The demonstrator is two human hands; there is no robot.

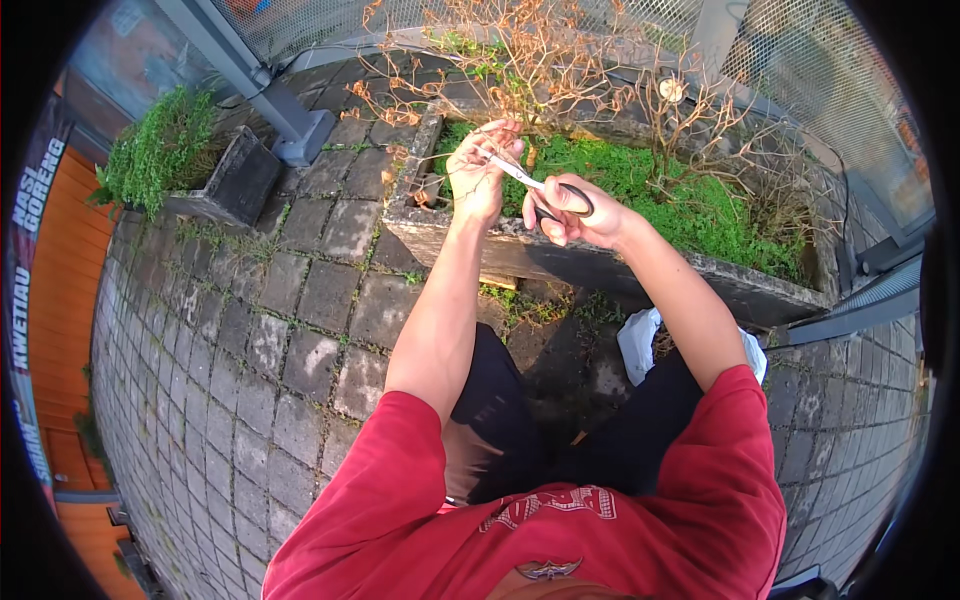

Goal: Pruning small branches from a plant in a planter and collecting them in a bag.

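Note:
My right hand [581, 210] holds a pair of scissors [517, 172] with black handles, its blades pointing up and left to my left hand. Thin dry twigs lie between the fingers of my left hand [480, 165], right by the blade tips. Both hands are over the near left part of a long concrete planter [712, 274]. A dried shrub [540, 67] with brown curled leaves rises from it, with a few green leaves at its upper left. Low green plants [637, 176] cover the soil. Whether the blades touch a twig, I cannot tell.
A white plastic bag [639, 345] stands on the ground by my knee, below the planter. To the left, a smaller planter [244, 180] holds a bushy green plant [161, 142] beside a grey metal post [289, 112]. Metal mesh panels [300, 26] stand behind. Stone pavers [285, 285] cover the ground.

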